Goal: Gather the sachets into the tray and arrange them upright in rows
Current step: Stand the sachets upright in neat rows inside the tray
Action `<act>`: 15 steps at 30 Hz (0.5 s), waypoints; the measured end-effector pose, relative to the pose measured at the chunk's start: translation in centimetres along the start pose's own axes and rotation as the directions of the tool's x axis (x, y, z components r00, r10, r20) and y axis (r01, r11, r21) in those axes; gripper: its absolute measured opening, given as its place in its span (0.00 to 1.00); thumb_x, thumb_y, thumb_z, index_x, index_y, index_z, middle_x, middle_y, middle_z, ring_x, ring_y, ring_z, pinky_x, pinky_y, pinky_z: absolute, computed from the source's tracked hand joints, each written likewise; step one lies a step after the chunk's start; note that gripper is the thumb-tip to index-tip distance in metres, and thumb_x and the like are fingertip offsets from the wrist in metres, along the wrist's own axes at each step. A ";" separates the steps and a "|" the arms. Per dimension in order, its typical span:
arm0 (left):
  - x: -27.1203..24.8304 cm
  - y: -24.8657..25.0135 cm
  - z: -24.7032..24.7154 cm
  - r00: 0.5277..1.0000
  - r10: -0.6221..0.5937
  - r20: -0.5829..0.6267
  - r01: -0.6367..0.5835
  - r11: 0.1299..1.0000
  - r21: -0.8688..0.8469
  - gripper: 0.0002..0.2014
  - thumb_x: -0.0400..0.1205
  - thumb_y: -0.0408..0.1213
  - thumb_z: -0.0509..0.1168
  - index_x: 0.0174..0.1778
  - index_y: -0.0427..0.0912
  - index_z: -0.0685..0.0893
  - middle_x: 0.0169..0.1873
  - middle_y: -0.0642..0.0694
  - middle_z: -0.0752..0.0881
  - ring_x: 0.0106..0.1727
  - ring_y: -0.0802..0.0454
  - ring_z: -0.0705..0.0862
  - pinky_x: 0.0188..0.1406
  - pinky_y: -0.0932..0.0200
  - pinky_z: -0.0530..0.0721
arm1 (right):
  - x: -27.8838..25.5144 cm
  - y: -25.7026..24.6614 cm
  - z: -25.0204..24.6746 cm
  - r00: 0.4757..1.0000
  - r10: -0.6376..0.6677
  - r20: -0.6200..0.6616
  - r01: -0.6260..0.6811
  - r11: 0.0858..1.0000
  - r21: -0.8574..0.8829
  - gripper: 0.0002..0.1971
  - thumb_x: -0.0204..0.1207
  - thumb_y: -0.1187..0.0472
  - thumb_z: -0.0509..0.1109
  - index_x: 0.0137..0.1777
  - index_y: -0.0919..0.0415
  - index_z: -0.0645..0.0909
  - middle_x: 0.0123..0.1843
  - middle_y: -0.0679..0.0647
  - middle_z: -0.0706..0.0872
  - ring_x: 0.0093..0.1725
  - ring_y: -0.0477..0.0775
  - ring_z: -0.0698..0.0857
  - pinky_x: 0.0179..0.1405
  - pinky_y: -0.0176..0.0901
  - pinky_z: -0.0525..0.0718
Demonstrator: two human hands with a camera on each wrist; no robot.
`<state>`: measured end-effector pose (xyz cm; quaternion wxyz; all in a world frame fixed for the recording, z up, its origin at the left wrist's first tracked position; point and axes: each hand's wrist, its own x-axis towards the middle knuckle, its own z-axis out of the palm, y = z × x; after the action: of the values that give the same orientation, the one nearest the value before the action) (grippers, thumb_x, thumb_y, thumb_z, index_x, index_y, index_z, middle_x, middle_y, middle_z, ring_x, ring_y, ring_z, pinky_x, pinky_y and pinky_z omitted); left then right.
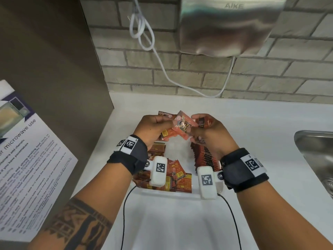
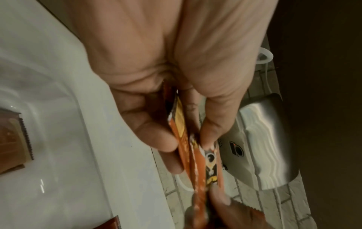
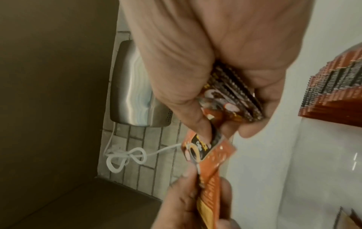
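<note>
- The thin orange foil sachets with the cartoon print (image 1: pixel 181 126) are held up over the shallow white plastic tray (image 1: pixel 168 193), shared between both hands.
- The left hand (image 1: pixel 153 129) pinches a few sachets flat between thumb and fingers, face to face, probably to square their edges.
- The right hand (image 1: pixel 210 133) has its fingers curled round a small dark-printed stack (image 3: pixel 233 103), while its thumb presses the end of the sachet coming across; that looks like a hand-over to build one bundle.
- Below, along the tray's right side, a neat row of sachets (image 1: pixel 205 156) stands on edge, so that part of the job looks done.
- On the tray's left, a loose heap of sachets (image 1: pixel 177 177) lies flat and jumbled; how many remain I cannot tell, as the wrists cover part of it.
- The tray rests on a white countertop (image 1: pixel 252 123), with a steel sink (image 1: pixel 317 156) to the right and a metal hand dryer (image 1: pixel 230 26) on the brick wall.
</note>
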<state>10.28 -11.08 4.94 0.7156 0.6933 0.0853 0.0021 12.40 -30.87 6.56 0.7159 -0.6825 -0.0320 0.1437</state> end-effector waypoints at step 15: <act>-0.5 -0.8 1.1 0.975 -0.115 0.188 0.112 0.993 0.024 0.13 0.78 0.32 0.77 0.56 0.33 0.91 0.53 0.33 0.92 0.57 0.33 0.90 0.62 0.38 0.87 | 0.9 0.4 2.7 0.989 -0.147 -0.017 0.148 0.988 0.049 0.21 0.76 0.77 0.73 0.66 0.59 0.84 0.59 0.62 0.90 0.60 0.65 0.89 0.63 0.65 0.87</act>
<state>9.80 -12.24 4.28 0.7149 0.6889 0.0563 -0.1053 12.55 -28.06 6.21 0.7418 -0.6609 -0.0740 0.0864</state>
